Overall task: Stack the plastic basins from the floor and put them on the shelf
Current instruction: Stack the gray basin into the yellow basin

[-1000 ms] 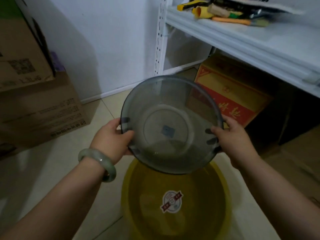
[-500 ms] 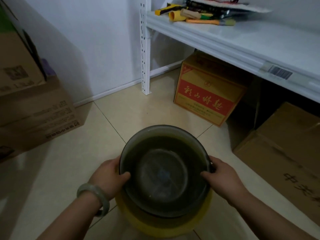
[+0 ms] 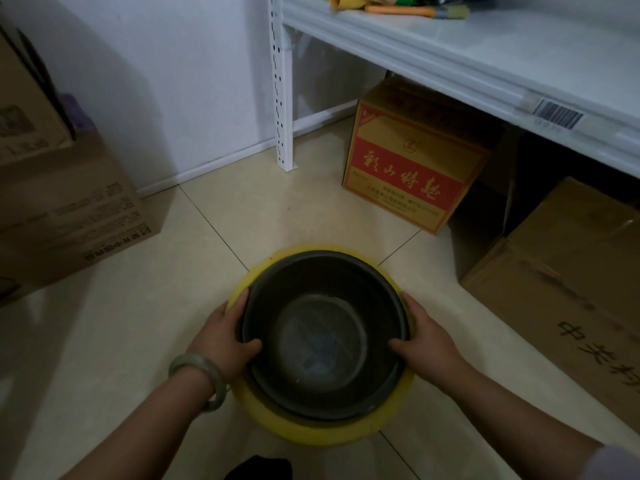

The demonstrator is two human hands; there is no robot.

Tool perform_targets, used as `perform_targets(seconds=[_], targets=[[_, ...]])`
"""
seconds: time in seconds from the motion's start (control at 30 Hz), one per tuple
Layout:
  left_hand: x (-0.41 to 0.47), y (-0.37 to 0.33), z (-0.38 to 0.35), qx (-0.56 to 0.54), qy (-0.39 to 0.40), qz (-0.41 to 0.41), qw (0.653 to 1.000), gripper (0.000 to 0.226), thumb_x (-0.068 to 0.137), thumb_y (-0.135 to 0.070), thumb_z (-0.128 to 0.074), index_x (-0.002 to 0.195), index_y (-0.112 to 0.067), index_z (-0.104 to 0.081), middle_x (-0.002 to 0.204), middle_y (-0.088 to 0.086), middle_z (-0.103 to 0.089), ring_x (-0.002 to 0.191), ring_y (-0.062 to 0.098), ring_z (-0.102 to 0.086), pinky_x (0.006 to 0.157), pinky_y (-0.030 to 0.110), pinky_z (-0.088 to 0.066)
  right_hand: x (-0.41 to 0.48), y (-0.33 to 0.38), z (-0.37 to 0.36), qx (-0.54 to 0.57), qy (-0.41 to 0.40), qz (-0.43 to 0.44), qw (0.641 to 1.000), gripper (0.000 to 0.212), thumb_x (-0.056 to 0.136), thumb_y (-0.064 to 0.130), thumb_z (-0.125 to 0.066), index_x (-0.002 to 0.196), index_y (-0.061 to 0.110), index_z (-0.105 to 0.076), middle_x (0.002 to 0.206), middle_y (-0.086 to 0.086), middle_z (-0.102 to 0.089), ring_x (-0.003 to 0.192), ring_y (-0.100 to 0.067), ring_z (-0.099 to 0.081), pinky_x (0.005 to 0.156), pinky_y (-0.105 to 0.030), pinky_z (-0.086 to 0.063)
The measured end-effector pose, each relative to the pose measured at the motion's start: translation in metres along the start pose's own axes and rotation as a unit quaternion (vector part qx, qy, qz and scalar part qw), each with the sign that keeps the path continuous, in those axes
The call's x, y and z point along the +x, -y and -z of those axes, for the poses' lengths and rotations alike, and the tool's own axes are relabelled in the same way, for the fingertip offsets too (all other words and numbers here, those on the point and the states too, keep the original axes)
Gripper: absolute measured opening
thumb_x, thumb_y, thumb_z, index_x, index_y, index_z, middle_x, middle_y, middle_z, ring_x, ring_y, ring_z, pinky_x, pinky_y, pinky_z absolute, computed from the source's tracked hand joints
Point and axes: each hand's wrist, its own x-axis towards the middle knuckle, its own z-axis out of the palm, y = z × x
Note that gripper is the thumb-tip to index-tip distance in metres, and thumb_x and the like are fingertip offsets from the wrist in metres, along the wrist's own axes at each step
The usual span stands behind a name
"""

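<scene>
Sitting nested inside a round yellow plastic basin (image 3: pixel 313 431), a round smoky-grey translucent plastic basin (image 3: pixel 323 336) rests on the pale tiled floor (image 3: pixel 121 341), low in the view near 6 o'clock. The left hand (image 3: pixel 221 336), with a pale green bangle (image 3: pixel 202 379) on its wrist, clasps the stack at 9 o'clock: thumb hooked over the grey rim, fingers curled down the outside, where their tips cannot be seen. The right hand (image 3: pixel 427 341) mirrors it at 3 o'clock, thumb over the rim and fingers wrapped outside. At 1 o'clock from the basins stands a red-and-yellow printed cardboard carton (image 3: pixel 412 168) beneath a white metal shelf (image 3: pixel 502 53), which spans the view from 12 to 3 o'clock. Plain brown cardboard boxes sit at 3 o'clock (image 3: pixel 568 271) and at 9 to 10 o'clock (image 3: pixel 69 209).
</scene>
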Motion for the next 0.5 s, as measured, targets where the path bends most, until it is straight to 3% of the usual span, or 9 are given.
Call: perform_targets(seconds=[0.1, 0.23, 0.33, 0.4, 0.5], targets=[[0.002, 0.004, -0.003, -0.018, -0.006, -0.011, 1.000, 0.100, 0.077, -0.019, -0.067, 0.150, -0.031, 0.001, 0.144, 0.010, -0.045, 0.124, 0.029, -0.051, 0.097, 0.036, -0.045, 0.004, -0.005, -0.004, 0.045, 0.027, -0.065, 0.996, 0.099, 0.078, 0.023, -0.073, 0.153, 0.028, -0.008, 0.150, -0.008, -0.037, 0.130, -0.032, -0.047, 0.102, -0.045, -0.044], [0.006, 0.011, -0.005, -0.106, -0.003, 0.055, 0.993, 0.104, 0.077, -0.022, -0.071, 0.150, -0.030, 0.002, 0.150, 0.009, -0.037, 0.128, 0.032, -0.047, 0.099, 0.042, -0.043, 0.010, -0.013, -0.010, 0.096, 0.033, -0.134, 0.986, 0.067, 0.076, 0.024, -0.074, 0.135, 0.018, -0.043, 0.126, -0.007, -0.058, 0.113, -0.028, -0.057, 0.095, -0.044, -0.049], [0.011, 0.019, 0.001, -0.244, 0.047, 0.143, 0.958, 0.080, 0.078, -0.024, -0.070, 0.147, -0.019, -0.028, 0.138, 0.013, -0.050, 0.115, 0.032, -0.054, 0.088, 0.042, -0.048, 0.013, -0.013, -0.010, 0.114, 0.054, -0.161, 0.979, 0.046, 0.079, 0.022, -0.072, 0.121, 0.015, -0.054, 0.117, -0.009, -0.062, 0.105, -0.028, -0.060, 0.086, -0.041, -0.051], [0.012, 0.024, 0.008, -0.356, 0.076, 0.204, 0.909, 0.051, 0.081, -0.029, -0.066, 0.127, -0.010, -0.054, 0.119, 0.014, -0.062, 0.103, 0.029, -0.058, 0.077, 0.038, -0.049, 0.014, -0.014, -0.008, 0.148, 0.069, -0.169, 0.972, 0.038, 0.080, 0.021, -0.071, 0.115, 0.017, -0.055, 0.113, -0.009, -0.064, 0.101, -0.027, -0.061, 0.080, -0.038, -0.051], [0.014, 0.036, 0.014, -0.420, 0.093, 0.229, 0.873, 0.031, 0.082, -0.030, -0.064, 0.103, -0.006, -0.064, 0.093, 0.010, -0.067, 0.087, 0.022, -0.061, 0.069, 0.034, -0.048, 0.015, -0.020, -0.007, 0.195, 0.088, -0.164, 0.963, 0.033, 0.081, 0.022, -0.071, 0.110, 0.022, -0.053, 0.104, -0.002, -0.064, 0.092, -0.020, -0.062, 0.077, -0.035, -0.050]])
